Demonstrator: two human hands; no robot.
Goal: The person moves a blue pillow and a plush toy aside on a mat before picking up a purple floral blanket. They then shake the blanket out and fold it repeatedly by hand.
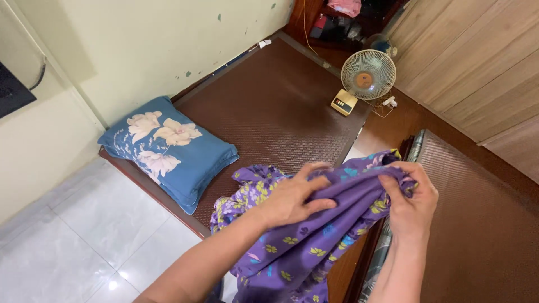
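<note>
**Purple floral cloth gathered between two hands above a woven bed mat**

Head view: A purple cloth printed with yellow and blue flowers is held up in front of the person, above the near edge of a brown woven mat that covers a low bed. The cloth is bunched at the top and hangs down in folds towards the lower edge of the picture, with one crumpled part resting on the mat near the bed's edge.

The left hand is laid over the upper fold of the cloth, with the fingers slightly spread and curled into the fabric and the thumb pressed against it from below. The right hand is closed on the gathered top corner of the cloth, which is pinched between thumb and bent fingers. The two hands are near each other, joined by a short stretch of taut fabric.

A blue pillow with pale flowers is seen lying on the left end of the mat, close to a cream wall. A small beige table fan stands at the far edge of the mat, beside a wooden panelled wall. A second brown mat is seen at the right, and white floor tiles at the lower left.
</note>
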